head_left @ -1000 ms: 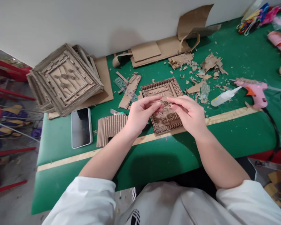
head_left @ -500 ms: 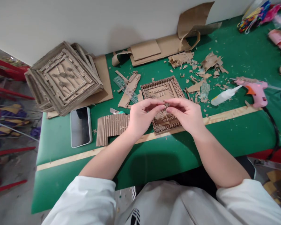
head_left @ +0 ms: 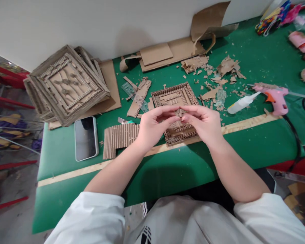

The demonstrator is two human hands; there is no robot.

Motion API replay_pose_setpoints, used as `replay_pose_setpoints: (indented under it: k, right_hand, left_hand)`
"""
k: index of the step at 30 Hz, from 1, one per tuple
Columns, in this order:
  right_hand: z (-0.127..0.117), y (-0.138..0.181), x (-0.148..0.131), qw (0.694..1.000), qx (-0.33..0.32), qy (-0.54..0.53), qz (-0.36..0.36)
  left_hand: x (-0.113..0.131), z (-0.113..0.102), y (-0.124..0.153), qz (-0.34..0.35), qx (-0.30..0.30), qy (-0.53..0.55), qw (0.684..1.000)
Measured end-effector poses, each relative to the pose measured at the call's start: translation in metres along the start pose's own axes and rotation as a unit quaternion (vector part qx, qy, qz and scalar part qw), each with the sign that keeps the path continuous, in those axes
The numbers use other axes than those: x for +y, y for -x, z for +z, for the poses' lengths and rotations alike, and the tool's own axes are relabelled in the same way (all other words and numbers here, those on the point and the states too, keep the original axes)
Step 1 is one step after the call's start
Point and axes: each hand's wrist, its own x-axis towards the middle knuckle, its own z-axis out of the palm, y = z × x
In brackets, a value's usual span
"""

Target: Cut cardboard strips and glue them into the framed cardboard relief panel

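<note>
My left hand (head_left: 152, 126) and my right hand (head_left: 202, 124) meet fingertip to fingertip above a square cardboard frame (head_left: 174, 96) lying on the green table (head_left: 167, 169). Both pinch a small piece of cardboard (head_left: 180, 113) between thumbs and forefingers; most of that piece is hidden by the fingers. The frame has corrugated edging and strips glued inside it, and its near half is covered by my hands.
A stack of finished cardboard frames (head_left: 66, 83) sits at the far left, a phone (head_left: 85, 138) beside it. A corrugated sheet (head_left: 118, 136), a clear ruler (head_left: 132, 95), cardboard scraps (head_left: 218, 73), a white glue bottle (head_left: 241, 103) and a pink glue gun (head_left: 276, 96) lie around.
My fingertips have drawn closer together over the frame, closing on the small piece. The view has shifted slightly.
</note>
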Motion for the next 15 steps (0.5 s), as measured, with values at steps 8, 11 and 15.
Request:
replay_pose_setpoints:
  k: [8,11,15]
  right_hand:
    - [-0.0008,0.0014,-0.0031,0.970,0.049,0.160,-0.175]
    - [-0.0010,0.0014,-0.0043,0.960,0.053,0.198,-0.190]
    - [-0.0013,0.0011,-0.0041,0.958,0.047,0.205,-0.193]
  left_hand:
    - [0.0000,-0.0015,-0.0001,0.024,0.002,0.008,1.000]
    - [-0.0004,-0.0011,0.0006,0.019,0.001,-0.004,1.000]
    - [-0.0016,-0.0009,0.0001,0.018,-0.001,-0.009,1.000]
